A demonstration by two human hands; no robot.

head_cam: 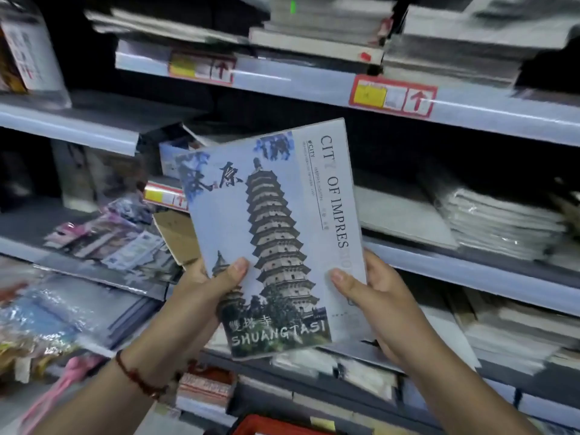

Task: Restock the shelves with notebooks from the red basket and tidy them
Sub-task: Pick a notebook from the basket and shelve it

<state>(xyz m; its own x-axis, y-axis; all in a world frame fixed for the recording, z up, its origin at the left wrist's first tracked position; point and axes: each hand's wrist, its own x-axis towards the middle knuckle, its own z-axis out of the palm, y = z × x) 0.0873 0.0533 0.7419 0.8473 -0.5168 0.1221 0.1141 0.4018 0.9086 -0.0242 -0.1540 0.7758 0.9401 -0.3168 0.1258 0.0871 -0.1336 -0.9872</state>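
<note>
At the far left, the shelves (72, 120) carry blurred packets in clear wrap (47, 312) and a loose spread of small colourful items (116, 233). A red bead bracelet (138, 379) circles the left wrist. The left hand (201, 290) grasps the notebook (273, 233) at its lower left edge, thumb lying across the front cover and the other fingers hidden behind it. The notebook is held upright and tilted slightly to the left, in front of the middle shelf, its cover showing a tall pagoda with the words "CITY OF IMPRES" down the right side and "SHUANGTASI" at the bottom. Behind its left edge sits a piece of brown cardboard (175, 237) and a red and yellow price tag (164, 194). The right hand (376, 296) grips the notebook's lower right edge, thumb on the cover, fingers curled behind. Further right, a stack of wrapped notebooks (502, 227) lies flat on the shelf. At the bottom edge, a sliver of the red basket (270, 426) shows below the hands.
</note>
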